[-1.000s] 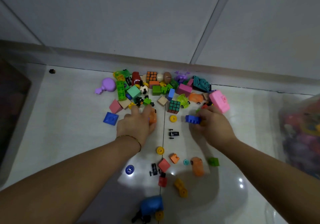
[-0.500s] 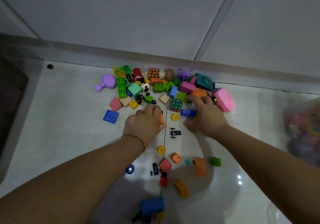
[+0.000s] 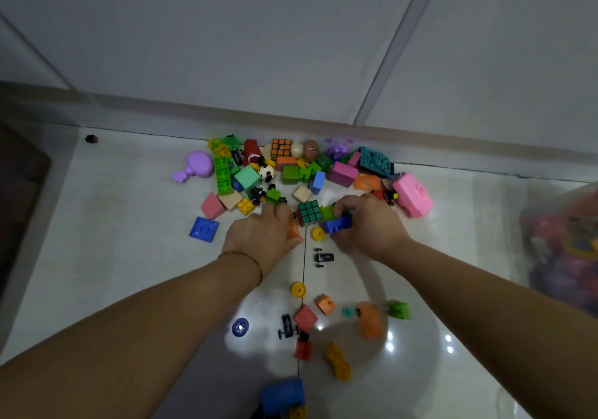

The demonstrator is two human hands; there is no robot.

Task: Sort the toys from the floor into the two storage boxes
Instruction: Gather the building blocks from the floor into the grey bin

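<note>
A heap of small toys lies on the white floor against the wall. My left hand (image 3: 263, 235) is closed over an orange toy (image 3: 293, 230), its fingers reaching among green pieces (image 3: 273, 196). My right hand (image 3: 369, 224) grips a blue brick (image 3: 337, 224) and touches a light green piece (image 3: 326, 212). A green-faced puzzle cube (image 3: 309, 213) sits between both hands. A clear storage box (image 3: 563, 250) holding toys stands blurred at the right edge.
Loose pieces lie near me: yellow wheels (image 3: 298, 289), an orange car (image 3: 369, 320), a green brick (image 3: 398, 310), a black chassis (image 3: 323, 257), a blue toy (image 3: 282, 396). A pink case (image 3: 412, 196) and purple toy (image 3: 196, 165) flank the heap. A dark object (image 3: 19, 198) stands left.
Both hands have moved forward toward the heap. My right hand, still holding the blue brick, has reached the light green piece beside the puzzle cube. My left hand stays closed on the orange toy.
</note>
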